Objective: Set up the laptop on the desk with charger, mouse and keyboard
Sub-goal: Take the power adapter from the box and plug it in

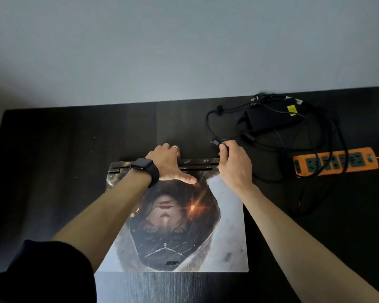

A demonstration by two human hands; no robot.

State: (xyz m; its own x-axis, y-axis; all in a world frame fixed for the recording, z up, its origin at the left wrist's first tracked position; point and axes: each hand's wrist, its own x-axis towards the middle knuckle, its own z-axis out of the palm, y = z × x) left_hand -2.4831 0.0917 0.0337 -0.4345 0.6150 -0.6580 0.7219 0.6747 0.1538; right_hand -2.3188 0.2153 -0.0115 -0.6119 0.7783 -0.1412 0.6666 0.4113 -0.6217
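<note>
Laptop (228, 226) lies closed on the dark desk (64, 160), near its front edge, lid up and covered with a printed picture. At the rear hinge edge the left hand (167, 164) grips it: fingers curled over the back, thumb flat on the lid. Just behind the rear right corner the right hand (234, 165) pinches the charger plug (215, 142). Farther back sits the charger brick (269, 118) amid tangled cable — an orange power strip (335, 164) lies to its right.
</note>
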